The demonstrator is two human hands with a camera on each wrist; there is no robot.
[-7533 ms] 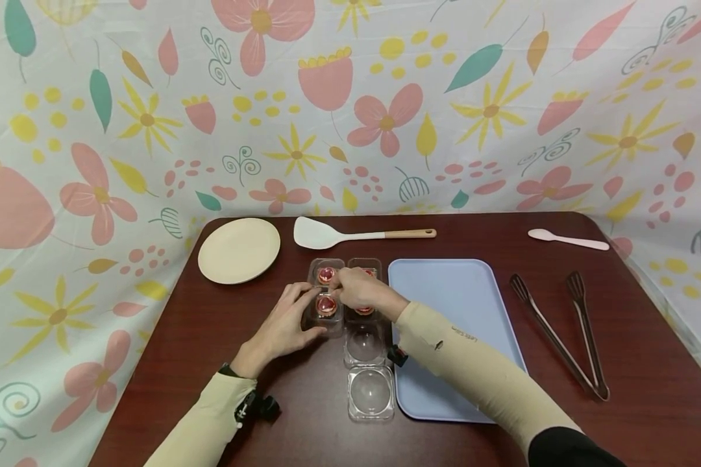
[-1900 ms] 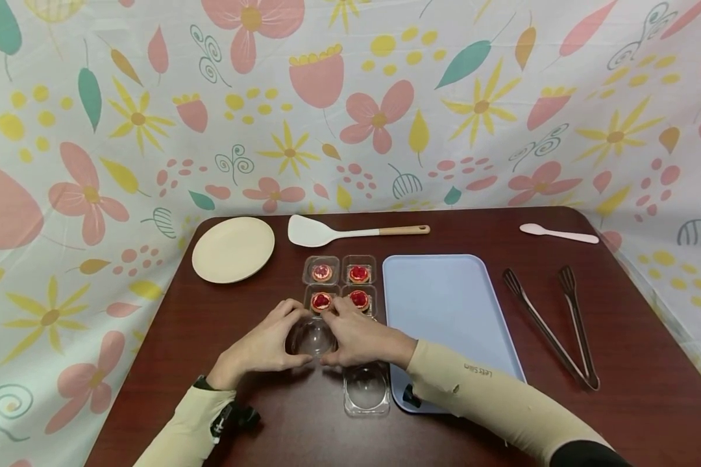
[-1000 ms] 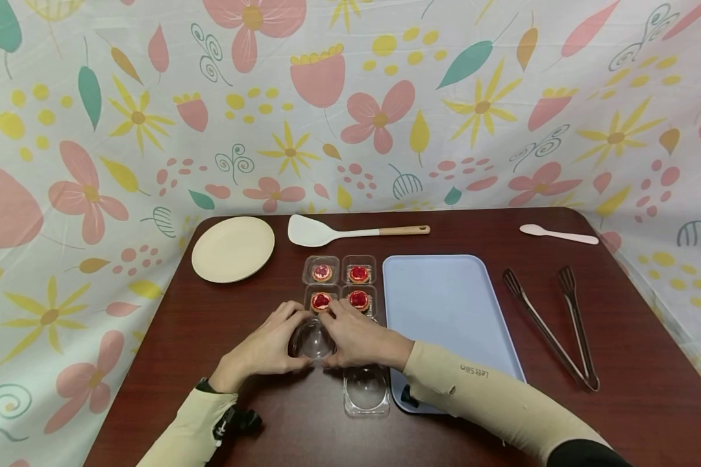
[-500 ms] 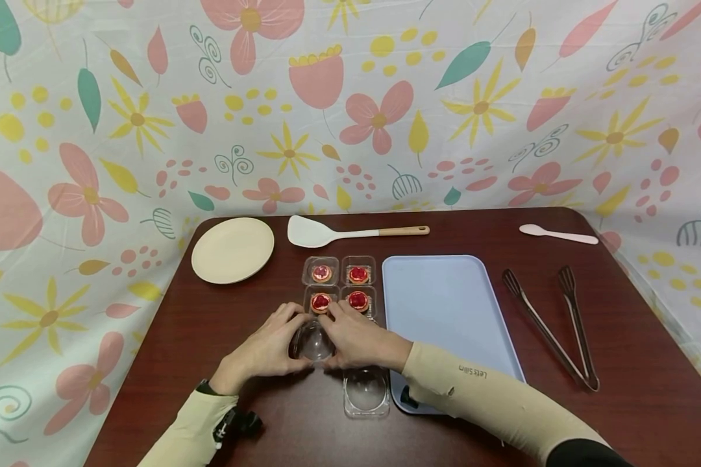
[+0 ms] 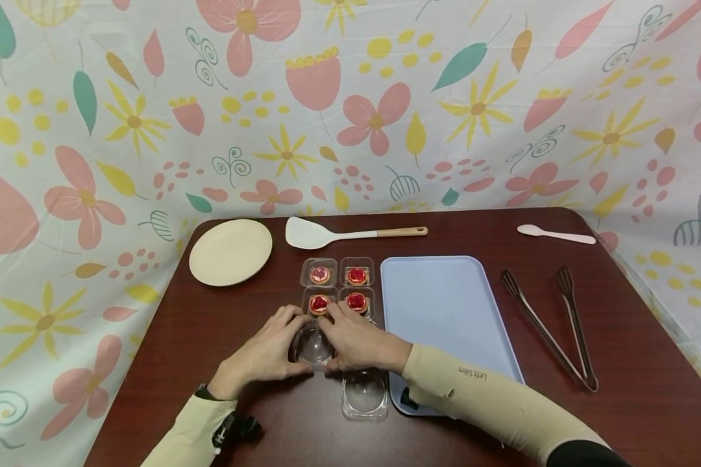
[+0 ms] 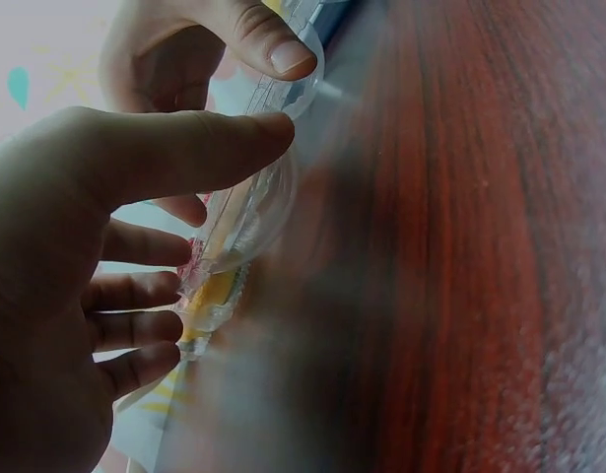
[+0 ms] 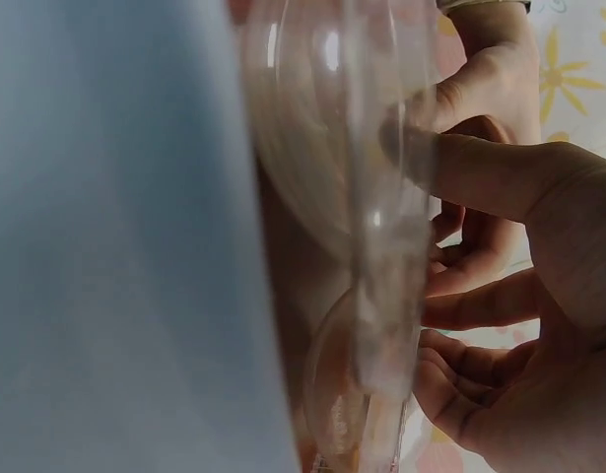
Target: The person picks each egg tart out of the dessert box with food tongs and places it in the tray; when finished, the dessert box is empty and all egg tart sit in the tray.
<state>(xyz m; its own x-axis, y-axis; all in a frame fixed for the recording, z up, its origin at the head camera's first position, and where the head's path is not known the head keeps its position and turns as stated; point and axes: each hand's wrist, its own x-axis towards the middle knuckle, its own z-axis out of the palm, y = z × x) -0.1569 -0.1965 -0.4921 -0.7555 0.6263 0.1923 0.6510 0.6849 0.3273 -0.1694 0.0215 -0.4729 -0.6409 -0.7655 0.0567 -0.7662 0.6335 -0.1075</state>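
Domed clear lid (image 5: 314, 345): in front of the near-left tart (image 5: 319, 303), between both hands; whether it is joined to that tart's container, can't tell.
Left hand (image 5: 261, 350): grips the lid's left side, thumb on the near edge, fingers toward the far edge.
Right hand (image 5: 359, 340): grips the lid's right side, same way, thumb near, fingers far; fingertips of the two hands close together.
Tarts: four, red-topped, in clear containers (image 5: 307, 267), two by two; the far pair sits directly behind the near pair.
Second clear lid (image 5: 365, 395): on the tabletop (image 5: 327, 431), nearer the person than the right hand, partly hidden by it.
Blue tray (image 5: 444, 305): just right of the containers; right sleeve (image 5: 473, 386) crosses over its near part.
Tongs (image 5: 575, 324): right of tray, arms spread, hinge toward person.
Spatula (image 5: 353, 235): behind the tarts, white blade left, wooden grip right.
Cream plate (image 5: 230, 253): far left.
Pink spoon (image 5: 555, 234): far right.
Backdrop: floral cloth (image 5: 181, 45).
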